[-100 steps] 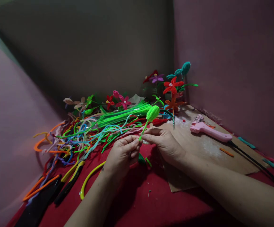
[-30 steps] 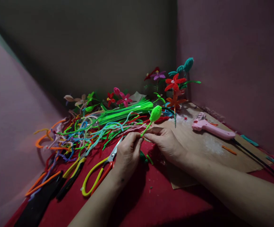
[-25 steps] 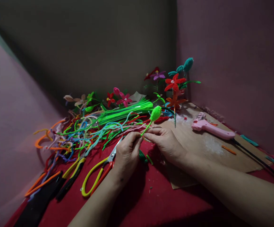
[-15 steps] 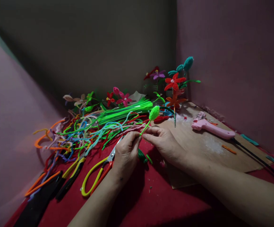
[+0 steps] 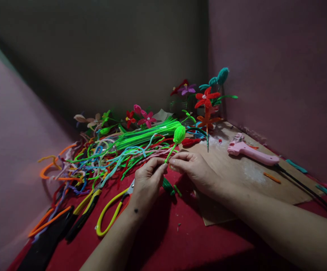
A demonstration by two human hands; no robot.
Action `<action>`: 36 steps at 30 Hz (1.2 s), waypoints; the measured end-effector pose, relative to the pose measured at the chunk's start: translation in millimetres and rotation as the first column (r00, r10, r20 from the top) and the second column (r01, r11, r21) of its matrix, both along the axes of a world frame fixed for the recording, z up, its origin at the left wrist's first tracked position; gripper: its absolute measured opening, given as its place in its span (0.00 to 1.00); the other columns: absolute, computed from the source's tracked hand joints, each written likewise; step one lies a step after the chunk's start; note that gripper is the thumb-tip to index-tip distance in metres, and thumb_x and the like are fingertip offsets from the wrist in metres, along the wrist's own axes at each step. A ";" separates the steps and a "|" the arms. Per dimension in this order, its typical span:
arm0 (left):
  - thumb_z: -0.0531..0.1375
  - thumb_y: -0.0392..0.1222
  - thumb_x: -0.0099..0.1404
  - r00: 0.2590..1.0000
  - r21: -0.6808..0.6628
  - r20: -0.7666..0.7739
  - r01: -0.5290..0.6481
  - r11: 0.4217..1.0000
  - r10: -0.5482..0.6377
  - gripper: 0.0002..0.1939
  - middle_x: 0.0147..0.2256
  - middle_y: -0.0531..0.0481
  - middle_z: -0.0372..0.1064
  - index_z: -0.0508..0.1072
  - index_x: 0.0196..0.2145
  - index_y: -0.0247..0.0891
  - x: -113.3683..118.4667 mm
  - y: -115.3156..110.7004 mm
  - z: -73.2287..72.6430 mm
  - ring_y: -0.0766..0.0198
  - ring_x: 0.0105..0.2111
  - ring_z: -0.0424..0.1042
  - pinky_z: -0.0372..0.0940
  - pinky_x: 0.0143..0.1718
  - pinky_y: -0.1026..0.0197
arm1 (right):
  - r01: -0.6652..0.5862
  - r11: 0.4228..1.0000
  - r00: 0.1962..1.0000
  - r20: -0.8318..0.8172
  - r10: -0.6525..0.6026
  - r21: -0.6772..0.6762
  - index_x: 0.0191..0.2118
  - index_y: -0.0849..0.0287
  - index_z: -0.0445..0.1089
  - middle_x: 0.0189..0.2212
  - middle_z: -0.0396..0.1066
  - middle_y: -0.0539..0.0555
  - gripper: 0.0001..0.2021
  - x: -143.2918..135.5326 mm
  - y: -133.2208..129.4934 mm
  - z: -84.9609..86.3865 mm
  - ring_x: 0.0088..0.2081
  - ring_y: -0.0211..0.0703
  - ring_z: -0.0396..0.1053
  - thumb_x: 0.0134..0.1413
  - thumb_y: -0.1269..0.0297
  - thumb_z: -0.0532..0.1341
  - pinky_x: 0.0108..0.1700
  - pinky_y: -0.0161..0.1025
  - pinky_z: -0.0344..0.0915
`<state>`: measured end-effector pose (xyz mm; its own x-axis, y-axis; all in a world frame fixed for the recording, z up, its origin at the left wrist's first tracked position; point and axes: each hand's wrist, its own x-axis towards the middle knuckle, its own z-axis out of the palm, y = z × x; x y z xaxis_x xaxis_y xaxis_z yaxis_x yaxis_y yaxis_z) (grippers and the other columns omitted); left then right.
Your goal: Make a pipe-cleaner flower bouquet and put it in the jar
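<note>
A bright green fuzzy bud [image 5: 179, 134] on a thin green stem stands upright above my two hands, tilted slightly right. My left hand [image 5: 149, 180] pinches the lower end of the stem between thumb and forefinger. Close on its right, my right hand [image 5: 193, 169] has thumb and fingertips pressed together at the same stem. The fingertips of both hands nearly meet, and the stem's bottom is hidden among them. Beneath the hands, a dark green coiled piece [image 5: 168, 186] and a short green piece [image 5: 177, 191] lie on the red cloth [image 5: 180, 241].
Yellow-and-red scissors [image 5: 111, 210] and yellow-black pliers [image 5: 86, 212] lie left, beside tangled coloured pipe cleaners [image 5: 81, 165]. A green bundle [image 5: 149, 133] and fuzzy flowers [image 5: 207, 98] are behind. A pink glue gun [image 5: 253, 153] rests on a brown board [image 5: 228, 180] at right.
The green bud has shifted slightly left and its stem leans a little differently. My left hand has turned slightly and its fingers have moved a little left; my right hand is almost where it was.
</note>
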<state>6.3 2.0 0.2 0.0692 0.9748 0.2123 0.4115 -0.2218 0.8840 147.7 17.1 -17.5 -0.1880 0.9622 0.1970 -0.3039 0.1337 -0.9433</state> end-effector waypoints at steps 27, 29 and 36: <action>0.58 0.43 0.59 0.902 -0.243 0.383 0.307 0.920 -0.200 0.09 0.22 0.55 0.64 0.68 0.28 0.34 -3.0 -0.3 4.8 0.79 0.13 0.53 0.49 0.15 0.72 | -0.075 0.995 0.975 -0.212 0.060 -0.062 0.22 0.62 0.72 0.22 0.69 0.48 0.02 1.5 -1.0 9.3 0.27 0.34 0.63 0.39 0.70 0.64 0.37 0.36 0.57; 0.57 0.43 0.59 0.902 -0.234 0.374 0.316 0.919 -0.215 0.09 0.23 0.54 0.65 0.68 0.28 0.34 -2.6 0.3 5.7 0.78 0.14 0.56 0.52 0.16 0.71 | -0.075 0.996 0.974 -0.220 0.063 -0.045 0.20 0.62 0.71 0.20 0.68 0.48 0.03 2.0 -2.4 12.4 0.27 0.34 0.63 0.39 0.70 0.64 0.37 0.36 0.57; 0.56 0.48 0.58 0.996 -0.138 0.061 0.072 0.988 -0.064 0.13 0.24 0.52 0.67 0.70 0.30 0.34 2.4 0.2 4.8 0.69 0.21 0.65 0.59 0.22 0.67 | 0.052 0.996 0.976 -0.208 -0.065 -0.070 0.22 0.62 0.71 0.22 0.69 0.48 0.03 -0.5 1.8 3.7 0.28 0.35 0.63 0.38 0.69 0.64 0.37 0.36 0.58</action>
<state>8.7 2.2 5.1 0.1285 0.9885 0.0793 0.3487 -0.1199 0.9295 147.3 18.9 -13.8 -0.0920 0.9822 0.1639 -0.4895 0.0987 -0.8664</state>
